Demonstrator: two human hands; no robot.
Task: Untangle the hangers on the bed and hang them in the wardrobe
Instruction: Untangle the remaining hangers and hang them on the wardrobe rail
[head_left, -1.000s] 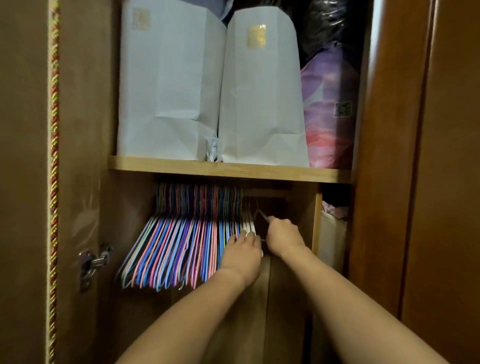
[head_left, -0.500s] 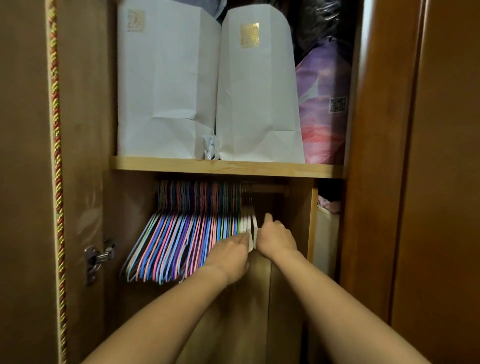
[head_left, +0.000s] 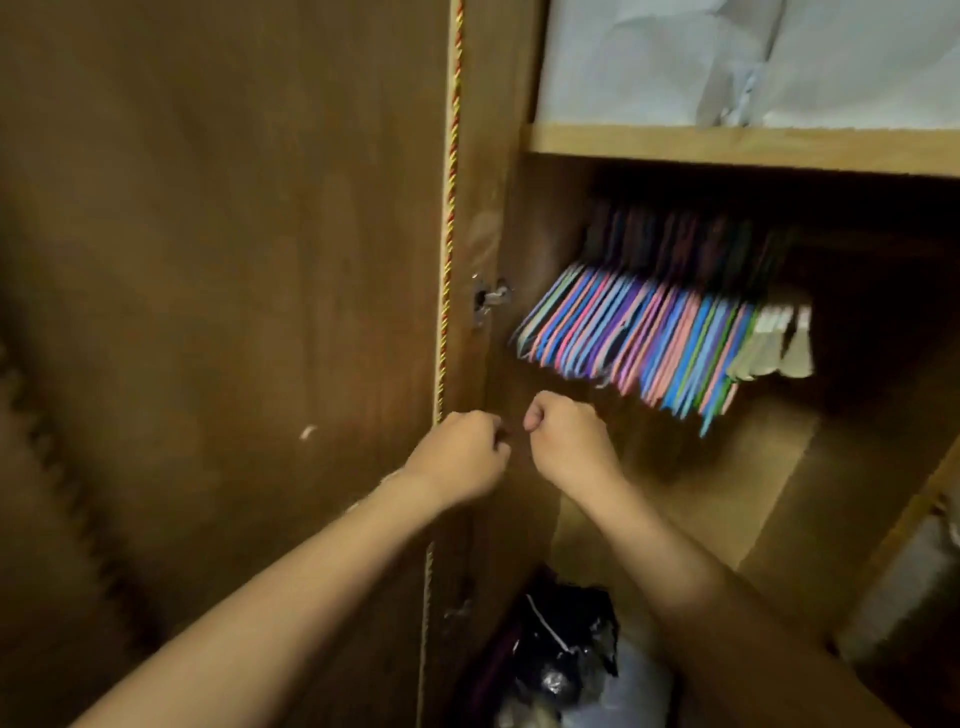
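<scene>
Pink, blue and purple hangers (head_left: 649, 338) are hanging packed under the shelf (head_left: 727, 148) at two o'clock; both grips, left hand (head_left: 457, 457) and right hand (head_left: 566, 441), are curling into empty fists, likely between loads.

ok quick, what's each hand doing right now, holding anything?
Left hand: fingers curled, nothing visible in it.
Right hand: fingers curled into a fist, nothing visible in it.
</scene>
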